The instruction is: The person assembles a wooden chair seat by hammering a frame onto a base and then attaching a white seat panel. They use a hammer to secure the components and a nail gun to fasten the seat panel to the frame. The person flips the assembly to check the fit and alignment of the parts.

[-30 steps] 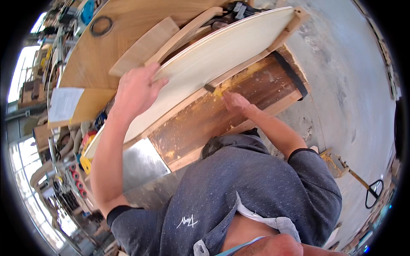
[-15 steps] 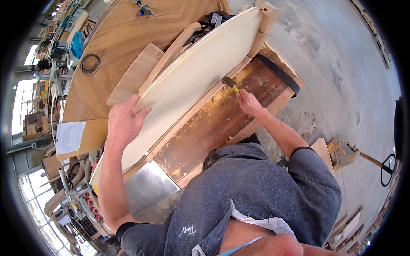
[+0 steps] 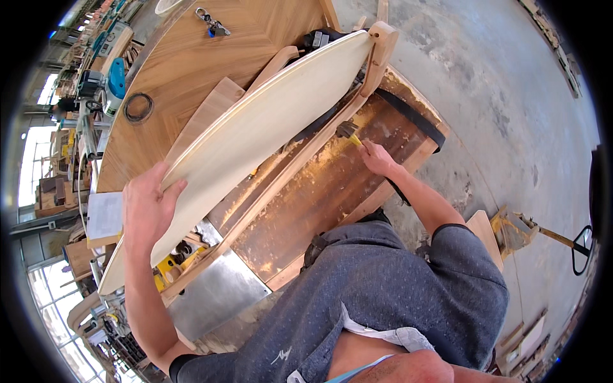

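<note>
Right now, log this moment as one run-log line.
left hand: flat on pale curved panel | right hand: gripping yellow-handled brush | brush: head at panel's lower edge | surface: dusty wooden bench

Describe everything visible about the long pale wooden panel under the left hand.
The pale wooden panel is a long, thin, leaf-shaped sheet of light, smooth wood, narrowing at both ends. It lies tilted across a wooden frame over the dusty workbench. The left hand presses flat on its near end. The right hand holds a small yellow-handled brush close to its lower edge; contact is unclear.
</note>
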The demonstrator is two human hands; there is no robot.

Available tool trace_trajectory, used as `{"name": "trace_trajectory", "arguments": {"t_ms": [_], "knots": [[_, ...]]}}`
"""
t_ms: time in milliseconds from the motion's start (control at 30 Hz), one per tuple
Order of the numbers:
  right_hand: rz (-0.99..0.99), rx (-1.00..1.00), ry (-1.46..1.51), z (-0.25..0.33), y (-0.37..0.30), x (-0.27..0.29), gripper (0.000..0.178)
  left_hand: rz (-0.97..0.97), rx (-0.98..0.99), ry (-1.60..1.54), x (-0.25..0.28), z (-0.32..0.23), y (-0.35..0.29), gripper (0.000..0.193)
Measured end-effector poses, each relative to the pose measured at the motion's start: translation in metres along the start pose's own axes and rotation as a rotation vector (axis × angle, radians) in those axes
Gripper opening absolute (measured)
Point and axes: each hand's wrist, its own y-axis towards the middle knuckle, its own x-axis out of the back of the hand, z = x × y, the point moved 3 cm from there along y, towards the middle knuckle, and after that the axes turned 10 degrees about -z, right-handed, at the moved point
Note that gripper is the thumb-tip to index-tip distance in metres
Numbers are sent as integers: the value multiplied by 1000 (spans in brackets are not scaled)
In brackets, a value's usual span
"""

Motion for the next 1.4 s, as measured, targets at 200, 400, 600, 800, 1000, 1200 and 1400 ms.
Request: {"name": "trace_trajectory", "arguments": {"t_ms": [200, 400, 600, 800, 1000, 1200, 1400], "knots": [[190, -387, 297, -34, -20, 6, 33, 45, 48, -42, 2, 4, -5, 25], [72, -317, 104, -50, -30, 21, 31, 62, 19, -93, -34, 11, -21, 32], [-325, 156, -78, 53, -2, 107, 22, 68, 7, -74, -39, 10, -27, 35], [-411, 352, -177, 80, 8, 137, 28, 75, 86, 26, -18, 22, -33, 35], [-166, 283, -362, -3, -27, 72, 29, -162, -11, 76, 37, 44, -53, 34], [60, 208, -483, -44, -49, 40, 32, -361, 239, -71, 113, 50, -100, 32], [44, 527, -487, 43, 2, 11, 52, -593, 487, -146, 193, 61, -182, 35]]}}
